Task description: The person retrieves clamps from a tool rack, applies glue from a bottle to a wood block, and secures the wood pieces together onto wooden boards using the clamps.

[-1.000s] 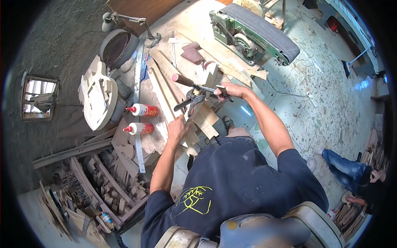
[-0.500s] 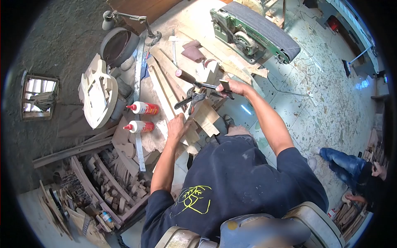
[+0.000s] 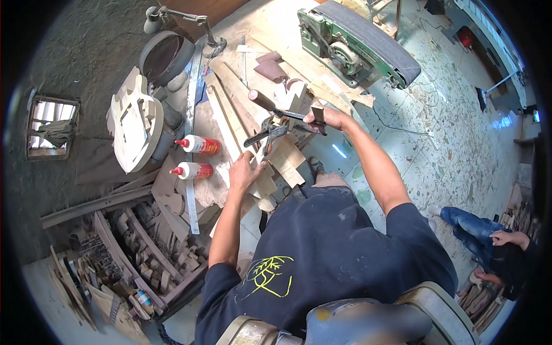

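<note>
My right hand [image 3: 323, 117] is closed around the bar of a bar clamp [image 3: 290, 113] at its jaw end. The clamp's wooden handle [image 3: 261, 100] points up and left. Just below it, a black spring clamp [image 3: 271, 133] with orange tips sits on the wooden pieces. My left hand [image 3: 244, 171] grips a pale wood strip [image 3: 263, 181] near the bench's front edge, thumb towards the spring clamp; its fingertips are partly hidden. Two glue bottles with red caps, an upper one [image 3: 201, 145] and a lower one [image 3: 194, 170], lie left of this hand.
A green belt sander [image 3: 356, 46] stands at the back right. A long metal ruler [image 3: 191, 201] lies along the bench's left side. Guitar-shaped wood [image 3: 137, 129] rests further left, above a crate of offcuts [image 3: 129, 259]. Another person [image 3: 489, 241] is at the far right.
The bar clamp has shifted slightly right and down with my right hand. My left hand's fingers have loosened a little on the wood. The other person's arm has moved.
</note>
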The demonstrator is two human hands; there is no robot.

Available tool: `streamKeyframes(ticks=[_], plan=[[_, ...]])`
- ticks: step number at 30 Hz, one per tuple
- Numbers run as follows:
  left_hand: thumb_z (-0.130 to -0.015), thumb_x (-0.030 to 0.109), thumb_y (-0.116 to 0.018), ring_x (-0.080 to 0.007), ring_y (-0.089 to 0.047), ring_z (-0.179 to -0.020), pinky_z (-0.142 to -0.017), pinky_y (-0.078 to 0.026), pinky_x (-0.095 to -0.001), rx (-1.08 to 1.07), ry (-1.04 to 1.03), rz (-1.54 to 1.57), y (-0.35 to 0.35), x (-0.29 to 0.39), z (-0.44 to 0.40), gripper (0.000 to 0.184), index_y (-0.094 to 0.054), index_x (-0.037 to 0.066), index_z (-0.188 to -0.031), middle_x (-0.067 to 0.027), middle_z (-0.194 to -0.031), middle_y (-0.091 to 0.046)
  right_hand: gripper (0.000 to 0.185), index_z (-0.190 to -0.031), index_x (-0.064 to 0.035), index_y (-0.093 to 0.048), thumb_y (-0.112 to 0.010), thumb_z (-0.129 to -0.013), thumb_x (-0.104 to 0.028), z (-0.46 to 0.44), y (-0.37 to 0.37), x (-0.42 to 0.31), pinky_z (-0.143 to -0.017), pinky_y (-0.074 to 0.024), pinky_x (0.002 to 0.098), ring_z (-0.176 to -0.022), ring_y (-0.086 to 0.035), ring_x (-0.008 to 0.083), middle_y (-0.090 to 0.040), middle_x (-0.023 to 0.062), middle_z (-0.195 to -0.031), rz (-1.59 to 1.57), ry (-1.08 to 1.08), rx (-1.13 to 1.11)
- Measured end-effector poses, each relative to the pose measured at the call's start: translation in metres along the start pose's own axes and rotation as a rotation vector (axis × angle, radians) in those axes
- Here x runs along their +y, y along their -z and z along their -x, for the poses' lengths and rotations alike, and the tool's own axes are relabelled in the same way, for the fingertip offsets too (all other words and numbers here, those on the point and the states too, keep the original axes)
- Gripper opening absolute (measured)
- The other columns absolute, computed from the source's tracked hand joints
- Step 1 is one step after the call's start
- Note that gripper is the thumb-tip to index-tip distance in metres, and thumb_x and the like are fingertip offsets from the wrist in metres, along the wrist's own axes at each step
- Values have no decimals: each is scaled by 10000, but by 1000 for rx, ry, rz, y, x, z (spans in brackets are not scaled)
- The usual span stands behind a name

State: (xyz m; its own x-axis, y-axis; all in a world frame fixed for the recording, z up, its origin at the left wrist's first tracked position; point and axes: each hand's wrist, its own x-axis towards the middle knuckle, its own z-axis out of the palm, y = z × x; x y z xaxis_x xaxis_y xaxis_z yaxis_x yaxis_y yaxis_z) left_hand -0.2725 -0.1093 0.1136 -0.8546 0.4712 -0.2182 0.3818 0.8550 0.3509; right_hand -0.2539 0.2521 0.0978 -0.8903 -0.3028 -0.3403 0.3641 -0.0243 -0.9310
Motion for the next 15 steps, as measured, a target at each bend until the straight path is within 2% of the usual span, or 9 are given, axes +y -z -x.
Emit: streamKeyframes(ticks=[2, 5, 8, 9, 12, 13, 15], plan=[[-817, 388, -764, -375, -702, -968, -859, -541, -475, -22, 19, 52, 9, 1, 1, 481, -650, 20, -1105, -212, -1075, -713, 401, -697, -73, -635, -690, -886, -422, 0, 0, -2, -596, -404, 305, -579, -513, 117, -568, 14, -621, 0, -3, 4], [-844, 232, -700, -337, -705, -1011, -897, -539, -431, 30, 7, 292, -1, -22, -5, 405, -659, 16, -1184, -210, -1128, -714, 400, -697, -76, -634, -681, -895, -421, 3, -3, -6, -599, -402, 305, -580, -509, 116, -569, 11, -623, 6, -6, -1], [-853, 70, -593, -228, -707, -980, -860, -547, -361, 234, 141, 623, 6, -31, -15, 366, -659, -6, -1204, -181, -1117, -721, 397, -700, -79, -635, -677, -904, -416, 2, 0, -4, -600, -402, 308, -582, -510, 118, -571, 7, -628, 31, 0, 4], [-851, -11, -543, -193, -690, -1001, -875, -541, -322, 311, 106, 669, 21, -22, -17, 353, -658, -37, -1183, -153, -1126, -715, 395, -701, -79, -635, -676, -907, -414, 1, -1, -2, -601, -402, 310, -583, -512, 118, -571, 5, -630, 41, 1, 0], [-909, 39, -580, -213, -689, -1018, -911, -540, -334, 446, 23, 923, 45, -7, -36, 294, -654, -61, -1176, -146, -1129, -713, 359, -737, -92, -609, -675, -915, -395, -2, 1, 5, -575, -407, 303, -581, -525, 114, -575, 11, -636, 56, -86, 59], [-937, 70, -598, -218, -688, -1020, -921, -539, -340, 460, -12, 953, 50, -2, -43, 277, -654, -66, -1173, -144, -1132, -712, 321, -775, -95, -603, -678, -899, -381, -1, -2, 2, -571, -416, 293, -580, -536, 116, -581, 19, -645, 38, -35, 61], [-972, 135, -637, -221, -681, -1068, -963, -529, -349, 426, -56, 1023, 64, 22, -52, 301, -640, -50, -1211, -140, -1151, -706, 387, -741, -55, -659, -665, -901, -407, 0, -2, -4, -597, -475, 302, -600, -594, 145, -625, 50, -654, 6, -6, 22]])
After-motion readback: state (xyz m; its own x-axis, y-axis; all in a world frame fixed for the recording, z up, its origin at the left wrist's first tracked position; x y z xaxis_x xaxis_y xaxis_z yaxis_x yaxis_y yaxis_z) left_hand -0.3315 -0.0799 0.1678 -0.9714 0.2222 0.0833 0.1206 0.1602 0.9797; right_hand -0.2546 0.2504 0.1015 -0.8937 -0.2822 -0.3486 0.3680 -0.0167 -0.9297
